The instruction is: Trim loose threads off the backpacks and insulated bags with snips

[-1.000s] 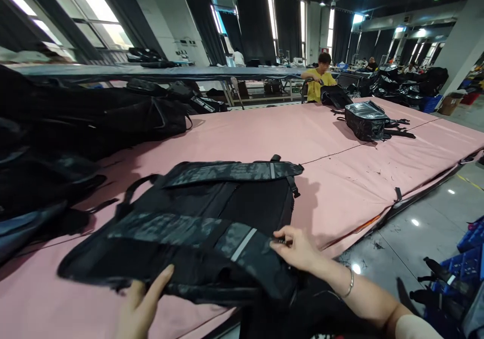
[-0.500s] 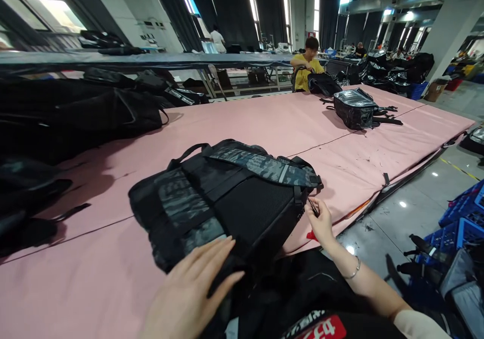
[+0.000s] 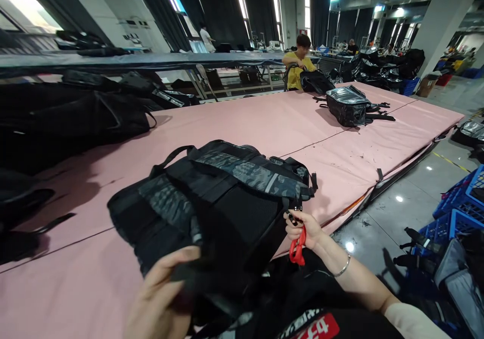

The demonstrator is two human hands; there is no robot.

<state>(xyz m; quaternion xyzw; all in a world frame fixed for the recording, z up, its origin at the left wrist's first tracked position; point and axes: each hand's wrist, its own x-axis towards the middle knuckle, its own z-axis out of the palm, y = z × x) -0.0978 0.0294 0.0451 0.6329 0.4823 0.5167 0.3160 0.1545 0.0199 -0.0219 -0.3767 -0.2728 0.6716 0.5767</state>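
Note:
A black backpack (image 3: 242, 213) with grey camouflage panels lies on the pink table cover (image 3: 75, 283), its straps facing up. At its near left edge, my left hand (image 3: 166, 283) is closed on a dark strap, partly blurred. By the backpack's right corner, my right hand (image 3: 304, 228) is closed around small scissors with red handles (image 3: 298, 248); the dark blades point up toward the strap end.
Black bags (image 3: 68, 117) are piled on the left. Another black backpack (image 3: 348, 106) sits farther along the table, near a person in yellow (image 3: 298, 66) handling a dark bag. Blue crates (image 3: 457, 223) stand on the floor at right.
My left hand has gone from lying spread on the backpack to gripping a strap. My right hand has shifted left and lower in view, and the red scissor handles now show clearly.

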